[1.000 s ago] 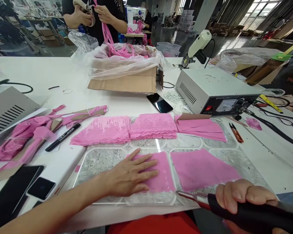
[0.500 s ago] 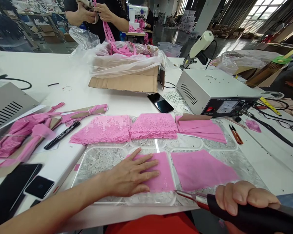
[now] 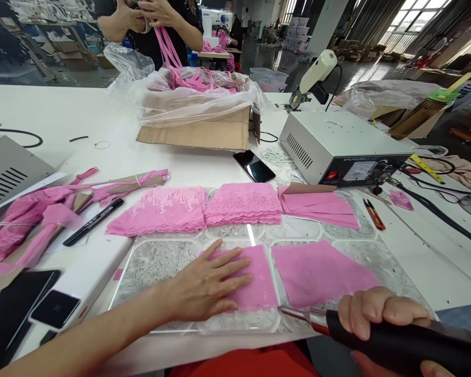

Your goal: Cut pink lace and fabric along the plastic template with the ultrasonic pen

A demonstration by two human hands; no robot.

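Note:
My left hand [image 3: 210, 285] lies flat, fingers spread, on a pink fabric piece [image 3: 259, 277] placed over a clear patterned sheet. In my right hand [image 3: 380, 311] is a black-handled tool [image 3: 408, 340], its fingers wrapped round the grip. The slim metal tip [image 3: 292, 312] points left, at the lower right corner of the fabric under my left hand. To the right lies another pink fabric piece [image 3: 322, 272] with a slanted side. Behind them sit two stacks of pink lace [image 3: 160, 209] [image 3: 243, 204] and a stack of plain pink fabric [image 3: 320, 207].
A grey box with a dial [image 3: 345, 146] stands at back right, with orange-handled tweezers [image 3: 374, 214] nearby. A phone [image 3: 254, 166] lies before a plastic-lined carton [image 3: 196, 133]. At left are a black marker [image 3: 92, 222] and pink strips [image 3: 35, 209]. Across the table a person handles pink straps.
The view has shifted slightly, so everything sits a little further left. My left hand stays flat on the fabric, and the tool tip remains at its corner.

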